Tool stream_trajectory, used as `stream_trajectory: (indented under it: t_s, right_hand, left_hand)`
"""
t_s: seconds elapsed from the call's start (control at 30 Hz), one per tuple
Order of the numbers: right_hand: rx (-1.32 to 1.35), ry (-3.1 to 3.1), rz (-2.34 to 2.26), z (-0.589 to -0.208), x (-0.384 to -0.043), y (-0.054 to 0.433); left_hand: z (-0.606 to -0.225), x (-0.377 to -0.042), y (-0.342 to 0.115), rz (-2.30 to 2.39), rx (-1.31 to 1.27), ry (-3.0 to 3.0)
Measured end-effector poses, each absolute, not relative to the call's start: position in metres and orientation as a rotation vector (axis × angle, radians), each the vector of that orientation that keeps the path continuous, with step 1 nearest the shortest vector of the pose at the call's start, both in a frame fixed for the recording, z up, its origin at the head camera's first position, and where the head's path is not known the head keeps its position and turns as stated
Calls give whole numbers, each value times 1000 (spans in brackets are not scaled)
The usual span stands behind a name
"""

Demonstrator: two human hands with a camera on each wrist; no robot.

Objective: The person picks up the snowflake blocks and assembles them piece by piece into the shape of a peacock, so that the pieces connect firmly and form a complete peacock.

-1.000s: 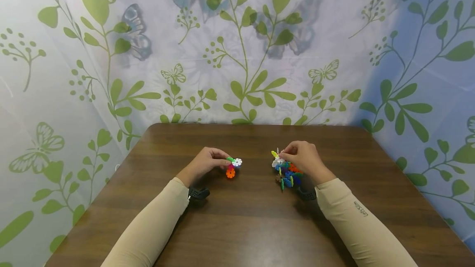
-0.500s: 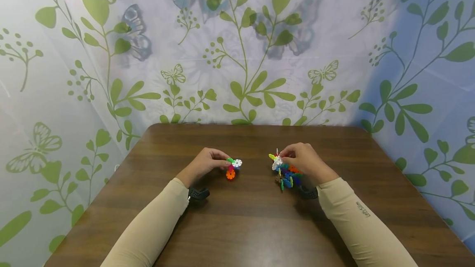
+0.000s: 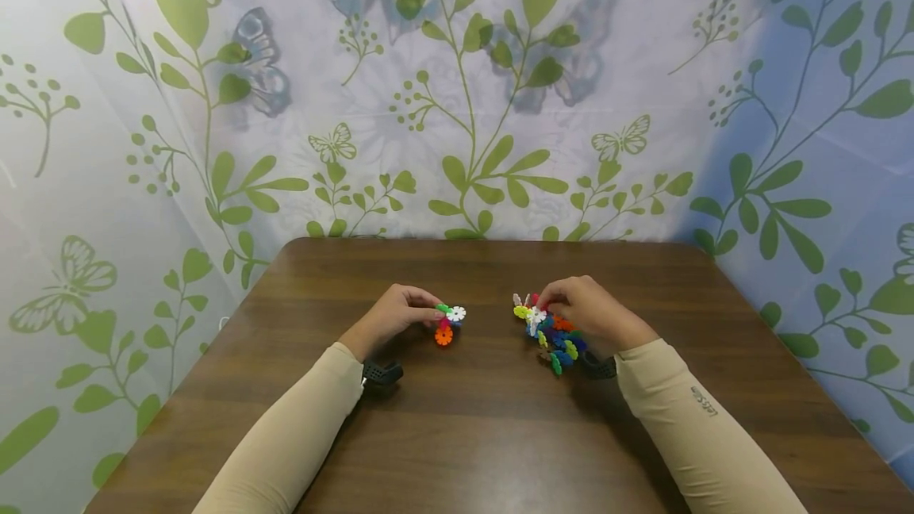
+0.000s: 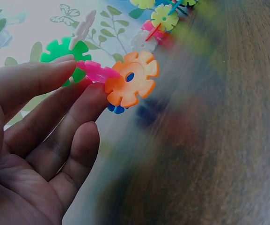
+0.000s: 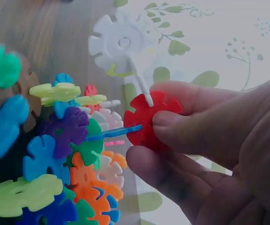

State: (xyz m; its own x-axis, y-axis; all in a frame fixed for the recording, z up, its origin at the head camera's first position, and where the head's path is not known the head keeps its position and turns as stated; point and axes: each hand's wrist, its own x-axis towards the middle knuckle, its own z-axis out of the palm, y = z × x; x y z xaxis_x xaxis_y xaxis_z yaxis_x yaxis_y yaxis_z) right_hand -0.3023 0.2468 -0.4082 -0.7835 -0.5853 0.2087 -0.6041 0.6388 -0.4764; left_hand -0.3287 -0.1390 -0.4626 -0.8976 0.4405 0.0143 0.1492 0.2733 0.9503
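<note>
My left hand [image 3: 391,319] pinches a green flower-shaped interlocking disc [image 4: 60,55] between thumb and fingers. Joined to it are a pink disc [image 4: 97,71], an orange disc [image 4: 146,70] and a pale disc [image 4: 82,30]; part of a blue one [image 4: 116,108] shows below. Over on the right, my right hand [image 3: 591,314] pinches a red disc [image 5: 144,117] at the edge of a larger, many-coloured cluster of the same discs [image 3: 557,339]. White [image 5: 120,42] and blue [image 5: 111,133] discs slot into the red one. Purple, orange and yellow discs crowd beside it in the right wrist view.
Both hands are over a brown wooden table [image 3: 457,419]. Behind it hangs a pale cloth [image 3: 400,141] printed with green leaves and butterflies. A black strap [image 3: 383,373] sits below the left wrist, another [image 3: 598,366] below the right.
The right hand has shifted slightly right and turned the large cluster, so its upper white and yellow discs swing left and its lower discs swing right. The left hand stays put.
</note>
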Motion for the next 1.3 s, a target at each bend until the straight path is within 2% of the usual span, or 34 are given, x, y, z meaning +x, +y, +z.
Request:
stream_trajectory:
  t_s: [0.13,0.37,0.53,0.8,1.3]
  right_hand:
    - [979,-2824,857,-407,-302,245]
    - [719,-2878,808,-408,-298,237]
    - [667,-2888,839,-409,-295,234]
    - [747,-2893,861,-404,-294,231]
    - [1093,-2870,773,-398,-291,230]
  left_hand:
    - [-463,-330,-139,1680,555,2278]
    - [-466,-330,-139,1694,560,2273]
    - [-466,-329,-140,1689,564,2280]
    - [-464,-327,-139,1706,576,2277]
    - [-467,-331,-141,1713,593,2260]
